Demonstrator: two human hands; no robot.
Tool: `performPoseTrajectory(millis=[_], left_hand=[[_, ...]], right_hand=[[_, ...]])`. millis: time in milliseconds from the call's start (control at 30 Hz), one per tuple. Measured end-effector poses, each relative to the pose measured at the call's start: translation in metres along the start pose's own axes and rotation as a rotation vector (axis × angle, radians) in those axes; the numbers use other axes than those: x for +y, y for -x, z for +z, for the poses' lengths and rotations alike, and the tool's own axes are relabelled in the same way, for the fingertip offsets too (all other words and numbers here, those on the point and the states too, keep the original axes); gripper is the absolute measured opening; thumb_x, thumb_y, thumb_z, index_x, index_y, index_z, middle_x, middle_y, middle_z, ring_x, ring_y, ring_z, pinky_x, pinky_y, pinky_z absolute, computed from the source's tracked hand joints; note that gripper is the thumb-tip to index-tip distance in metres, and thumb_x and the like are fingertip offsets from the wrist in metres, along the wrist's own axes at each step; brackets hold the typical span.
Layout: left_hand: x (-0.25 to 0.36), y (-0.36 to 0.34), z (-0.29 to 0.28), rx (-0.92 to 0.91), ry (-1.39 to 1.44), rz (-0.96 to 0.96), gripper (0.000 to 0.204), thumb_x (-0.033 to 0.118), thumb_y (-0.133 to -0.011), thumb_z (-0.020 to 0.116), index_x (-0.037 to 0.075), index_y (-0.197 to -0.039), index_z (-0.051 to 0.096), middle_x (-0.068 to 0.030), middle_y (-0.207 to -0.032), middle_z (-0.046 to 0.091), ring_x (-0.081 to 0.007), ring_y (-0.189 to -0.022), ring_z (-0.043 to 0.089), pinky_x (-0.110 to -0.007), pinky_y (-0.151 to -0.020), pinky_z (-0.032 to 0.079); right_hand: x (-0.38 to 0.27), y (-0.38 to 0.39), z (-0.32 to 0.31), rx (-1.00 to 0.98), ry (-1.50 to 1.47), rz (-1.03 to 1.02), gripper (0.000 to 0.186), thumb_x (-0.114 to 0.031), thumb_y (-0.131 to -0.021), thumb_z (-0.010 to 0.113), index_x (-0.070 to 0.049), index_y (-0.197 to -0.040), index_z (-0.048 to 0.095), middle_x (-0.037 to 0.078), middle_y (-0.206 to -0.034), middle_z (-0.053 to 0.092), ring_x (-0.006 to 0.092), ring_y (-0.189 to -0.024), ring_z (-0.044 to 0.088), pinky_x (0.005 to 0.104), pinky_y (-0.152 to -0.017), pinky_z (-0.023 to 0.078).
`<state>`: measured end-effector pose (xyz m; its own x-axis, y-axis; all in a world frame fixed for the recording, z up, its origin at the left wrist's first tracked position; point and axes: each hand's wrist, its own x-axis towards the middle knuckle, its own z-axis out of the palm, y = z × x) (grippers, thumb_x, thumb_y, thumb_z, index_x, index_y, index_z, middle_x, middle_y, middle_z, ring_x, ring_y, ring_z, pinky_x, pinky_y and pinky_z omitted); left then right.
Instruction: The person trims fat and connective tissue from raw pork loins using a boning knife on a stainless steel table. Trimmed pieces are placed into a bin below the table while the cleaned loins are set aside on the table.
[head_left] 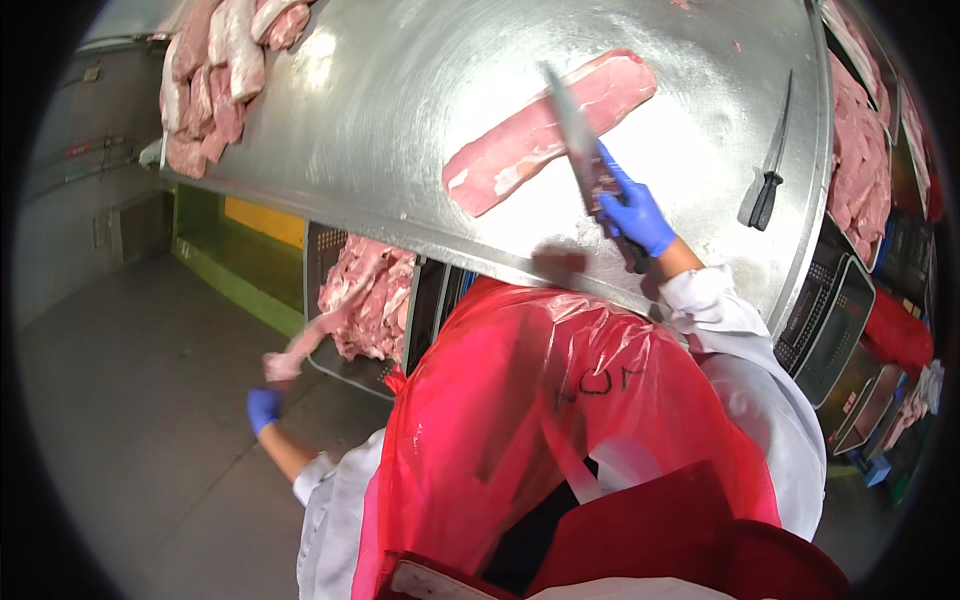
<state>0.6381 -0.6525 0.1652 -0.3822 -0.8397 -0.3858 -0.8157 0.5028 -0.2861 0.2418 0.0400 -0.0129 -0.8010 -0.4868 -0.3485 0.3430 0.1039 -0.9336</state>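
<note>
My right hand (pixel 637 212), in a blue glove, is closed on a long-bladed knife (pixel 572 118) with a dark handle. The blade points away from me and passes above a long, flat piece of pale pink meat (pixel 510 160) lying on the steel table (pixel 380 140). Its lower part looks dark red and slightly blurred. Low on the left, my blue-gloved left hand (pixel 264 408) is beside the end of a meat strip (pixel 288 362) that hangs over the edge of a crate. Its fingers are too blurred to read, and whether it touches the strip is unclear.
Meat trimmings fill the grey crate (pixel 365 290) below the table's near edge. Several long meat pieces (pixel 215 75) are piled at the far left. A second knife (pixel 770 185) with a black handle lies at right. Beyond the right edge are more meat (pixel 858 160) and a grey crate (pixel 835 340).
</note>
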Motion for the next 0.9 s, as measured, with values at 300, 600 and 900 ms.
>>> performPoseTrajectory(millis=[300,600,900], left_hand=[[0.688,0.067,0.008,-0.039,0.835,1.424,0.047,0.025,-0.085,0.073,0.004,-0.125,0.063,-0.0135,-0.112,0.068,-0.0255,-0.100,0.066,-0.036,-0.089,0.053],[0.941,0.112,-0.005,-0.250,-0.185,1.947,0.034,0.041,-0.098,0.060,0.008,-0.108,0.067,-0.0191,-0.097,0.069,-0.0352,-0.090,0.065,-0.042,-0.081,0.050],[0.887,0.125,-0.025,-0.413,0.179,1.864,0.037,0.039,-0.098,0.063,0.003,-0.092,0.065,-0.0147,-0.069,0.058,-0.0255,-0.062,0.046,-0.038,-0.065,0.045]], right_hand=[[0.043,0.031,-0.053,0.671,-0.267,-0.016,0.085,0.003,-0.097,0.052,-0.029,-0.162,0.009,0.007,-0.076,0.061,0.0107,-0.050,0.053,0.0258,-0.045,0.049],[0.042,0.026,-0.056,0.724,-0.309,0.028,0.089,0.009,-0.092,0.051,-0.027,-0.163,0.010,0.009,-0.097,0.063,0.0110,-0.061,0.059,0.0255,-0.050,0.052],[-0.026,-0.061,-0.071,0.774,-0.075,0.025,0.078,-0.013,-0.094,0.052,-0.019,-0.162,0.014,0.015,-0.082,0.068,0.0167,-0.060,0.063,0.0335,-0.059,0.056]])
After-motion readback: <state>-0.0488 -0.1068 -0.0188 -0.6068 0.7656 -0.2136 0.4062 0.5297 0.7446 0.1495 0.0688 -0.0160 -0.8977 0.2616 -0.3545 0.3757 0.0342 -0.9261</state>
